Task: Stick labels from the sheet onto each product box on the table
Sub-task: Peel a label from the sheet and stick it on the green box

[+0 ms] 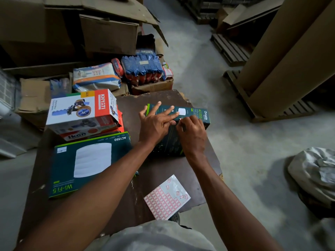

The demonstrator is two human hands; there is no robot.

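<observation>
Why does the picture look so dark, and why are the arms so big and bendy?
In the head view, the light is dim and falls mostly on the floor, so the table looks shadowy. The wide-angle lens stretches the arms near the bottom edge and curves the edges. The left hand and right hand on the green box look sharp, while the label sheet is slightly soft.

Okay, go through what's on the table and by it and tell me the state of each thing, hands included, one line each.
Omada box: standing on edge, steadied by both hands.
Left hand: fingers straight, pressing flat on the box.
Right hand: fingers curled, pinching at the box's top edge.
Label sheet: lying flat, many labels already gone.
Wi-Fi 5 box: lying flat, closed.
Khyati box: closed, stacked on the Ikon box.
</observation>
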